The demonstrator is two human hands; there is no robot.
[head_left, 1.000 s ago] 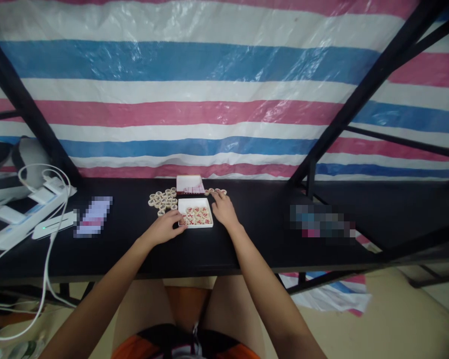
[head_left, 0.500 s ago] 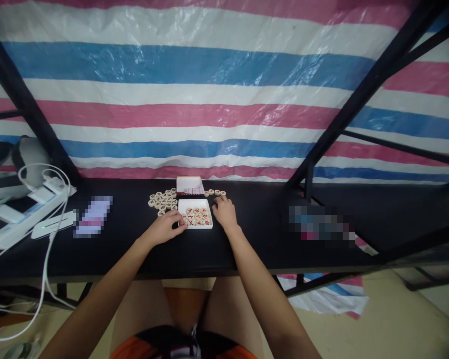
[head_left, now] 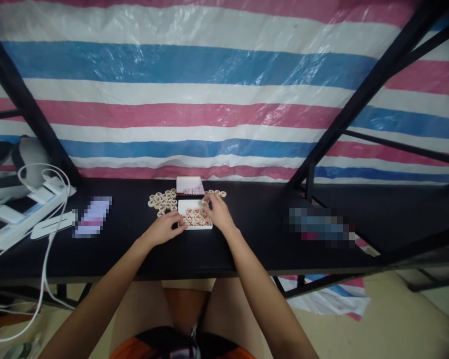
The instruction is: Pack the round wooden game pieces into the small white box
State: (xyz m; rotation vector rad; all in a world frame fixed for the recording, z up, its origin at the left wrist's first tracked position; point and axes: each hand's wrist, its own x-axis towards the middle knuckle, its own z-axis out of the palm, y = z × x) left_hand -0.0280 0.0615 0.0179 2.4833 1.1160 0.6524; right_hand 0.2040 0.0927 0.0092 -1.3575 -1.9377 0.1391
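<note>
A white open box (head_left: pixel 201 227) on the black table holds several round pieces with red characters (head_left: pixel 197 218). My left hand (head_left: pixel 164 227) is closed at the box's front left corner, thumb and fingers on its edge. Over the box's right side, my right hand (head_left: pixel 217 210) has its fingers pinched on a round piece (head_left: pixel 204 201) near the back right corner. Left of the box lie several round pieces with dark characters (head_left: pixel 163 201). A few more red-marked pieces (head_left: pixel 223 194) lie behind my right hand. The box lid (head_left: pixel 189 185) sits just behind the box.
The black table (head_left: pixel 262 239) has a blurred phone-like item (head_left: pixel 94 217), a white device (head_left: pixel 54 225), and a white power strip (head_left: pixel 26 219) with cables on the left. A blurred object (head_left: pixel 320 225) lies right. Black frame posts (head_left: pixel 340 119) stand before a striped sheet (head_left: pixel 194 65).
My right hand has moved left from beside the box to over its back right corner, with a piece at its fingertips. My left hand has stayed in place.
</note>
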